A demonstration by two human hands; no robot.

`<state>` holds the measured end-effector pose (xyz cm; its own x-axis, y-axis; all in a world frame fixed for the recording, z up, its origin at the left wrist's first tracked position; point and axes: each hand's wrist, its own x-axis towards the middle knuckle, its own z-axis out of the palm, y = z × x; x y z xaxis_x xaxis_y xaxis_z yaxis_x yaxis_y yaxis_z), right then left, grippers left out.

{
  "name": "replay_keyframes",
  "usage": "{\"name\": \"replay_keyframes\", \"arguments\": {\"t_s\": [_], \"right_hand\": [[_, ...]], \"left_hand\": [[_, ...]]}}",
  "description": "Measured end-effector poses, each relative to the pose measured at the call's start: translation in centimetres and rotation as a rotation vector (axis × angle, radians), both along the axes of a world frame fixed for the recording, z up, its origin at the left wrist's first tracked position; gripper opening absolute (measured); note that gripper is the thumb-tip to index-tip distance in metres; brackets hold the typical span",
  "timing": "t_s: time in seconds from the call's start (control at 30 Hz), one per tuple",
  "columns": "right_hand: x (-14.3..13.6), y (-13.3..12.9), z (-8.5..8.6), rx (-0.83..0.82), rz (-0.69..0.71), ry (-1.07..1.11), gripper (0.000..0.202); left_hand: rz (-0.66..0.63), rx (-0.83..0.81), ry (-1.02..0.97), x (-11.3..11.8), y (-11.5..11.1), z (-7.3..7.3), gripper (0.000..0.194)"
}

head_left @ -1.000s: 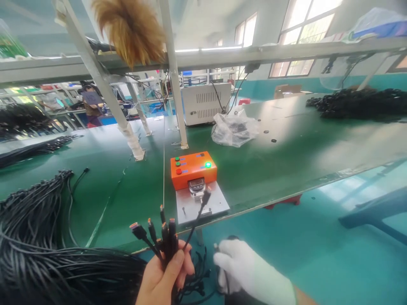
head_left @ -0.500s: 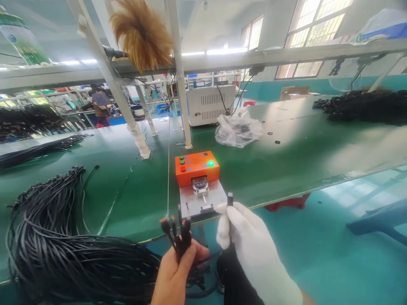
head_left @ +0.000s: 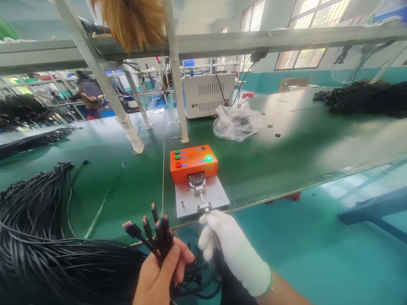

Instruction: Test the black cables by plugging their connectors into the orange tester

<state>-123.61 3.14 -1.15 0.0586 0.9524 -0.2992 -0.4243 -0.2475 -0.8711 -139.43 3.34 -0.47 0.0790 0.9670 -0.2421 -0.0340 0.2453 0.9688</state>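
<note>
Left hand [head_left: 160, 271]: bare, closed around a bunch of black cable connectors [head_left: 152, 231], plug ends fanned upward, near edge of the desk [head_left: 286, 156].
Right hand [head_left: 230, 250]: white-gloved, fingers pinched on a single plug [head_left: 206, 210] pressed at the socket block on the near edge of the grey fixture plate [head_left: 216, 197].
Test fixture: orange control box [head_left: 193, 163] with a green lamp [head_left: 208, 158] lit, and a dial gauge [head_left: 196, 180] just in front of it.
Left of the hands: a large heap of black cables [head_left: 34, 237] on the desk.
Far side: a white cabinet [head_left: 205, 95] and a clear plastic bag [head_left: 237, 123].
Risk, as judged: the plug meeting the socket tilted could bend its tip; trailing leads below the hands could snag and tug the bunch loose.
</note>
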Motion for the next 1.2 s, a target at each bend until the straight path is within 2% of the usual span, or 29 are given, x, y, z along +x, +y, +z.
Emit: {"name": "replay_keyframes", "arguments": {"t_s": [0.3,0.6,0.77,0.9,1.0,1.1,1.2], "right_hand": [[-0.2,0.5,-0.1,-0.002,-0.008,0.032,0.031],[-0.7,1.3,0.1,-0.03,-0.063,0.006,0.032],[-0.8,1.4,-0.5,-0.023,-0.057,0.004,0.031],[-0.8,1.3,-0.5,-0.021,-0.067,-0.008,0.031],[-0.9,1.4,-0.3,-0.009,-0.076,-0.014,0.03],[-0.9,1.5,0.0,0.007,-0.072,-0.01,0.029],[-0.7,1.2,0.0,0.016,-0.038,-0.019,0.03]], "left_hand": [[-0.027,-0.01,-0.011,0.0,0.1,0.5,0.029],[-0.052,-0.035,-0.111,-0.3,0.1,-0.1,0.025],[0.058,-0.142,-0.19,-0.5,0.3,0.1,0.031],[-0.001,-0.071,-0.119,-0.2,0.6,0.1,0.03],[-0.047,-0.002,-0.022,0.0,0.5,-0.3,0.038],[-0.087,-0.02,-0.015,0.1,0.5,-0.7,0.045],[-0.076,-0.057,-0.066,0.0,0.5,-0.7,0.039]]}}
